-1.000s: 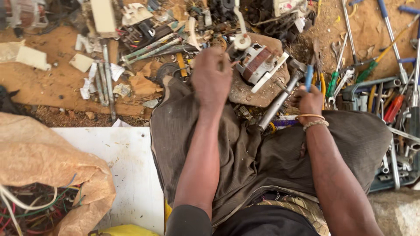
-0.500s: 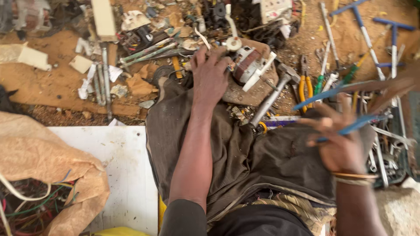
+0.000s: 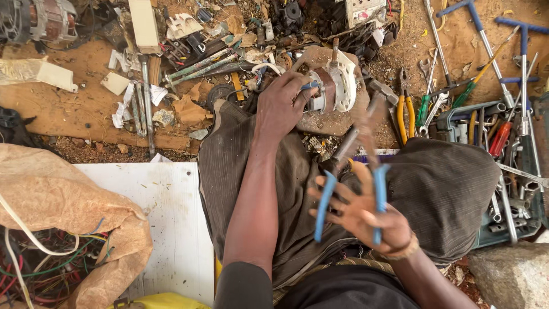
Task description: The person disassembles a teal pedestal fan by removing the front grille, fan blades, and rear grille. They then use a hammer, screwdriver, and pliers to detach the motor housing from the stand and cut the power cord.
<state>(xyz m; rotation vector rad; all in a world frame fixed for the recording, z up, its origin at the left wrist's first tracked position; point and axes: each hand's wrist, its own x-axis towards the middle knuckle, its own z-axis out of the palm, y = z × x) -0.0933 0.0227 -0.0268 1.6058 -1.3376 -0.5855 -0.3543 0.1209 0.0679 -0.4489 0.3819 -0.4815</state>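
Blue-handled metal pliers (image 3: 351,189) held up over the lap, small white-and-brown electric motor part (image 3: 331,86) pinned on a flat stone.

The pliers sit in the right hand (image 3: 366,214), fingers spread loosely through the handles, which stand apart; the blurred jaws point toward 12 o'clock, at the motor part. That part lies at 12 o'clock from the right hand, near but apart, on the flat brown stone slab (image 3: 337,120). The left hand (image 3: 283,106) grips the part from its 9 o'clock side. Yellow-handled pliers (image 3: 405,114) lie on the ground at its 3 o'clock.
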